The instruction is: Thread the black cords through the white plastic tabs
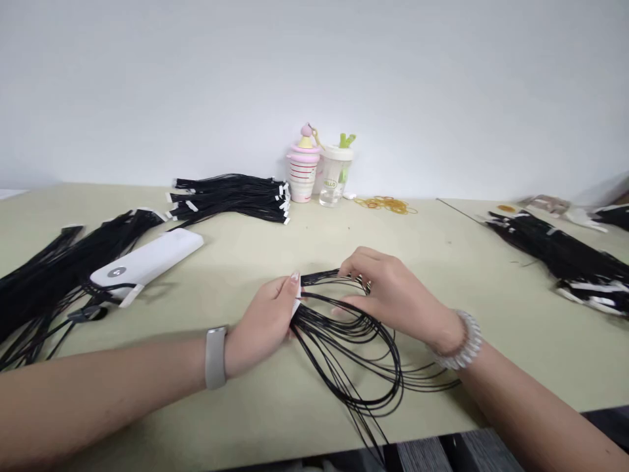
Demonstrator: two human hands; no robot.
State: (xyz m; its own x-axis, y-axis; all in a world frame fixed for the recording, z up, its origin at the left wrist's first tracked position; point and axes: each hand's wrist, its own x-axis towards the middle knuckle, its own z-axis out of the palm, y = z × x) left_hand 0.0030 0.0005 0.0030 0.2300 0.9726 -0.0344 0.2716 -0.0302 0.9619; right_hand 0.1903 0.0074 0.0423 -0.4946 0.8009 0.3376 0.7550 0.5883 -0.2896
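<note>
My left hand is closed on the white-ended part of a bundle of thin black cables, thumb on top. The cables fan out to the right in loose loops, and several strands trail over the table's front edge. My right hand curls round the upper strands of the same bundle, its fingers over the top strands and its thumb by the loop below. Part of the cables is hidden behind the right hand. A grey band circles my left wrist, and a clear coiled band my right.
More black cable bundles lie at the back, the left and the right of the table. A white oblong device rests beside the left bundle. Two cups, one pink-lidded, one clear, and yellow rubber bands are by the wall.
</note>
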